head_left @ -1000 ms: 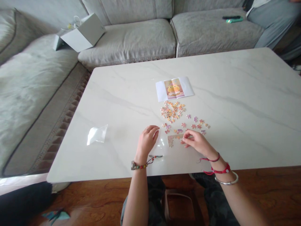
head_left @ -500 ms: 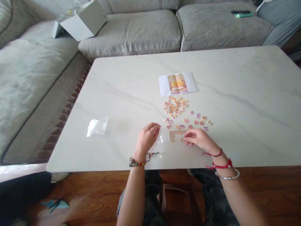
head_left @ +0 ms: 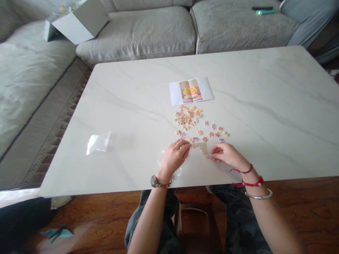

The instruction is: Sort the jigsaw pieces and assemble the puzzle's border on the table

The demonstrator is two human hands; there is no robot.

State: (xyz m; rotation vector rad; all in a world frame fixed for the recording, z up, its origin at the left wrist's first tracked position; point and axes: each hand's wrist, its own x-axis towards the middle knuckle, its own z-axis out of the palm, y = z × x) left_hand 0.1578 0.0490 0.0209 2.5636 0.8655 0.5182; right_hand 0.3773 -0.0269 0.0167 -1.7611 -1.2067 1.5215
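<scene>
A short run of joined puzzle pieces [head_left: 199, 145] lies near the table's front edge, with a column turning down at its right end. At its upper left my left hand [head_left: 177, 156] is closed, fingertips pressed on the pieces and covering that end. My right hand [head_left: 228, 156] pinches at the column's lower end, where a puzzle piece [head_left: 207, 156] shows beside the fingertips. Loose puzzle pieces [head_left: 211, 134] are spread just beyond, pink, purple and yellow. Farther off sits a dense pile of pieces [head_left: 188, 116], below a creased picture sheet [head_left: 175, 92] showing yellow characters.
A clear plastic bag [head_left: 98, 143] rests on the left of the white marbled table [head_left: 127, 106]. Behind the table stands a grey sofa [head_left: 148, 31] with a white box [head_left: 81, 23] and a green item [head_left: 265, 12]. Another person's leg [head_left: 309, 21] is at the far right.
The view has turned slightly, shifting the table leftward. My left hand has moved right onto the joined pieces. My right hand has shifted right over the table, uncovering the right-hand column.
</scene>
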